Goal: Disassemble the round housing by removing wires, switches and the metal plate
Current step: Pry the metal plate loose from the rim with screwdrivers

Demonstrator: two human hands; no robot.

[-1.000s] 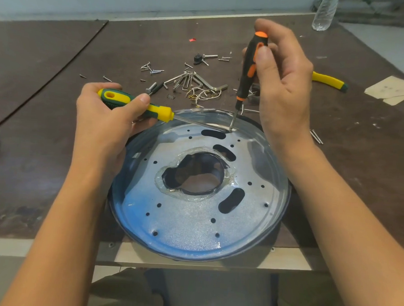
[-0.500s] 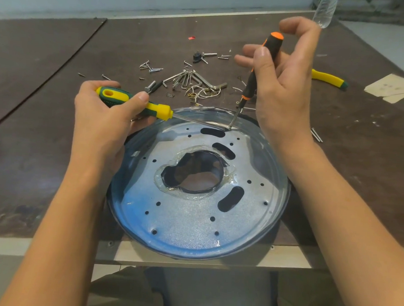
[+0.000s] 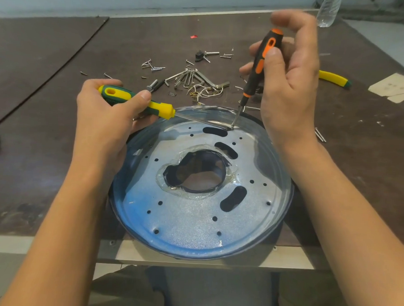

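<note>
Meeting at metal plate (image 3: 192, 222) far edge, in round housing (image 3: 286, 180) on worktop (image 3: 359, 161): yellow screwdriver (image 3: 138, 100), shaft lying flat, gripped by left hand (image 3: 104, 124); orange screwdriver (image 3: 259, 64), near upright, pinched by right hand (image 3: 291, 87) fingers (image 3: 245, 69).

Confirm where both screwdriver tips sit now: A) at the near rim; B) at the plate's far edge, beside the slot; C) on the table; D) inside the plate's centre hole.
B: the yellow-green screwdriver in the left hand and the black-orange screwdriver in the right hand meet tips at the far edge of the metal plate.
</note>
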